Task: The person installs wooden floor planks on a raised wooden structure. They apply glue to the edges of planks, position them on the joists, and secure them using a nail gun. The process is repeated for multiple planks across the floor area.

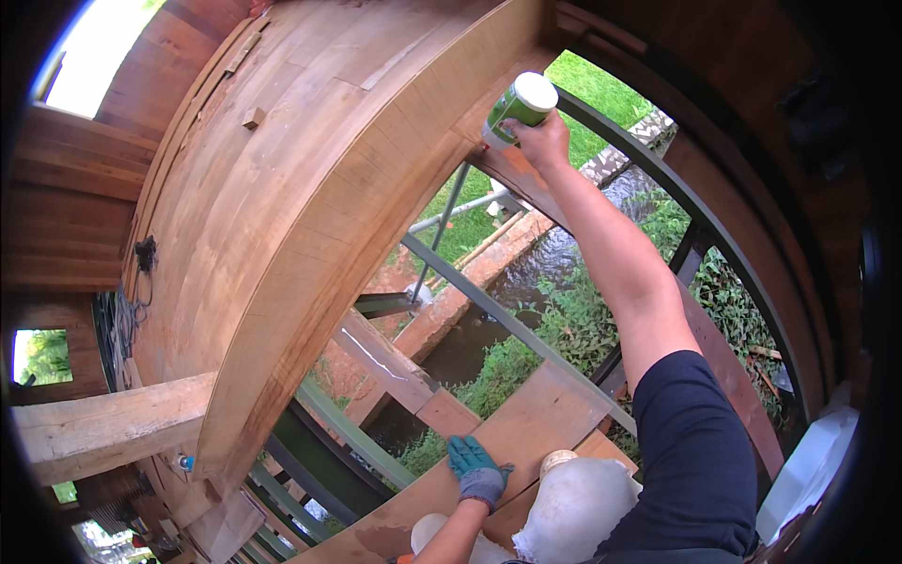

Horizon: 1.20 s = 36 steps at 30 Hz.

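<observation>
My right hand reaches far forward and is wrapped round a green and white bottle. The bottle is tipped, its white round end up and its other end over a narrow wooden board beside the curved wooden beam. My left hand, in a teal and grey glove, lies flat with fingers stretched on a wide wooden plank close to me. Past it, a shorter board carries a wavy white streak that looks like glue.
Green metal bars cross open gaps above a stream with plants and grass. Left of the beam is a plank floor with a small wood block and a dark cable. A thick timber meets the beam.
</observation>
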Each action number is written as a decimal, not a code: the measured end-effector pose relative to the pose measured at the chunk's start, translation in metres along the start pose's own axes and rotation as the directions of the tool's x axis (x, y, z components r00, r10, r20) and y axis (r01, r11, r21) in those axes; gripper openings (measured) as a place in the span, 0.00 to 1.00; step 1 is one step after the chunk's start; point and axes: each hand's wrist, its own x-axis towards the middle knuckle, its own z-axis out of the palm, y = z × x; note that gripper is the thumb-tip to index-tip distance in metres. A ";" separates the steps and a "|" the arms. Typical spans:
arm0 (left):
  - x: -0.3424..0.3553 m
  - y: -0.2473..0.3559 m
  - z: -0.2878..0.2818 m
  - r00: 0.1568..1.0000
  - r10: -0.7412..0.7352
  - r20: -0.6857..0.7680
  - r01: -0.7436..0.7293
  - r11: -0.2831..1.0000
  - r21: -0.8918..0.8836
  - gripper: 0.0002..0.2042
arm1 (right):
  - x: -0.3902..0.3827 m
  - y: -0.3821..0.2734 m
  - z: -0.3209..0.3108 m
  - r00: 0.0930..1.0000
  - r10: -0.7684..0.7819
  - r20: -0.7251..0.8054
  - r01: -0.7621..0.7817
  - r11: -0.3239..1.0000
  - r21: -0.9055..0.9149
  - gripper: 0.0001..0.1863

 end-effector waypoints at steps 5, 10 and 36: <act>0.000 0.002 -0.004 1.000 -0.002 0.009 0.002 1.000 0.009 0.59 | -0.001 -0.002 -0.011 1.000 0.015 0.005 -0.015 1.000 -0.017 0.29; 0.001 0.002 -0.003 1.000 0.010 -0.014 -0.010 1.000 0.016 0.59 | -0.007 -0.003 -0.025 1.000 0.017 0.023 -0.016 0.998 -0.053 0.28; -0.008 -0.006 -0.006 0.994 0.077 -0.075 -0.077 0.997 0.001 0.61 | -0.045 0.012 -0.122 0.986 -0.097 0.138 0.112 0.988 -0.108 0.26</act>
